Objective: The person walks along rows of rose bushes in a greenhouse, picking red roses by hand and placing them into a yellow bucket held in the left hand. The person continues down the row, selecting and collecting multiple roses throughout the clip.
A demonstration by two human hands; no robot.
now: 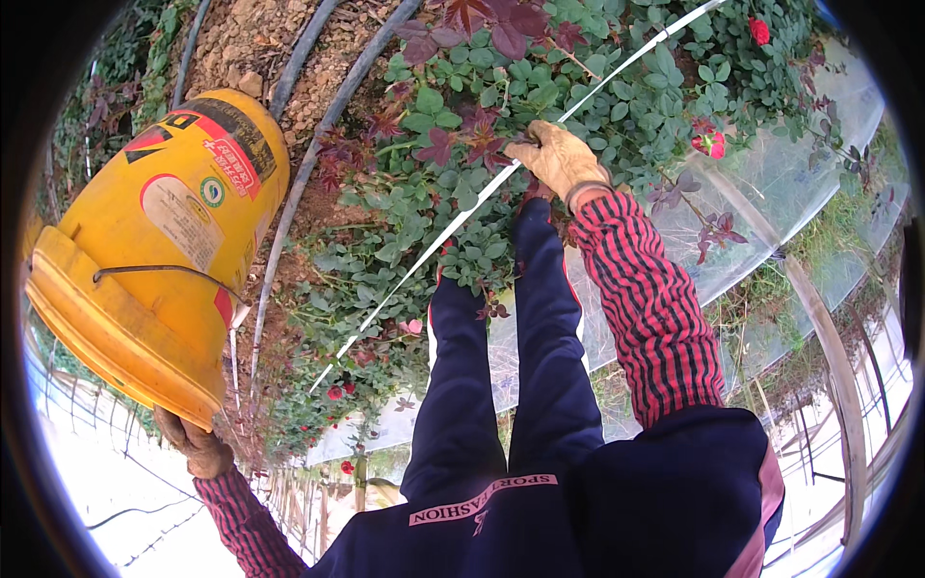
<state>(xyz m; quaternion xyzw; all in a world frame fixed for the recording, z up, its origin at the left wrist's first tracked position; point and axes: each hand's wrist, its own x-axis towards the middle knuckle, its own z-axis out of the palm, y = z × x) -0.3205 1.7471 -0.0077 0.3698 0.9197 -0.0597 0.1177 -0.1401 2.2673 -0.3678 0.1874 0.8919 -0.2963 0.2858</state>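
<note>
My left hand (194, 442), in a worn work glove, grips the rim of a yellow plastic bucket (238, 152) at the left. The bucket has printed labels and a wire bail handle (155, 269) lying against its side; its inside is hidden from me. My right hand (567, 160), in a tan work glove, reaches down among rose bushes (426, 217). Its fingers are curled at a taut white strap (426, 256), which passes beneath the glove. Whether they close on the strap or on a stem cannot be made out.
Black irrigation pipes (318, 152) run along brown soil (231, 43) beside the bushes. Clear plastic sheeting (816, 166) lies to the right, with a curved pole (831, 339) beyond. Red roses (708, 143) grow amid the foliage. My legs (553, 347) stand close against the plants.
</note>
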